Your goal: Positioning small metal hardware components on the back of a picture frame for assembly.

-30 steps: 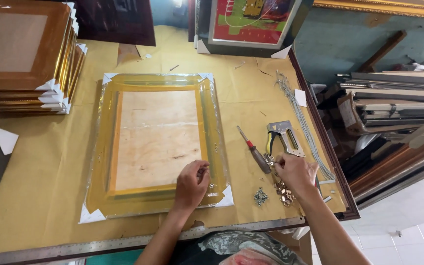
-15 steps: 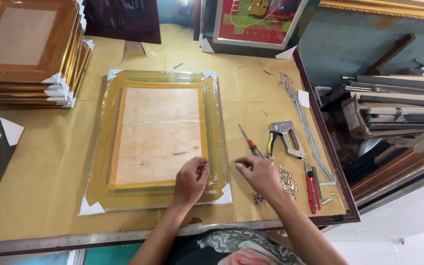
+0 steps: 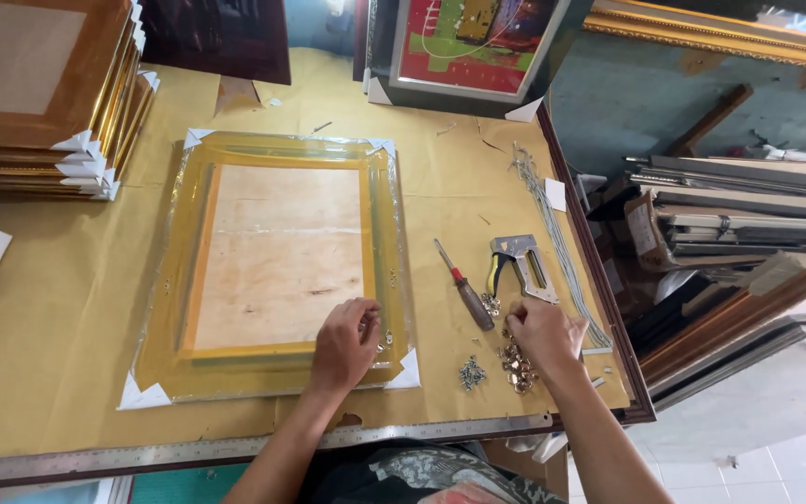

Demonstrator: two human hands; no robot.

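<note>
Gold-coloured rectangular picture frame (image 3: 277, 271), wrapped in clear plastic with white card corner protectors, lies face down on a brown-paper-covered table (image 3: 48, 373), its pale wooden backing board (image 3: 277, 257) upward. Left hand (image 3: 345, 343) rests with fingers curled on the frame's lower right rail, apparently pinching a small metal fitting there; the grip itself cannot be made out. Right hand (image 3: 541, 331) reaches, fingers loosely bent, over a scatter of small brass hangers and screws (image 3: 515, 359) just right of the frame; whether it holds one cannot be told. Beside it lie a red-handled screwdriver (image 3: 464, 285) and a grey staple gun (image 3: 520, 266), both untouched. Judged from this, the backing is seated and hardware fitting has only begun; the other rails show no fittings. Stacked gold frames (image 3: 39, 93) sit at upper left.
</note>
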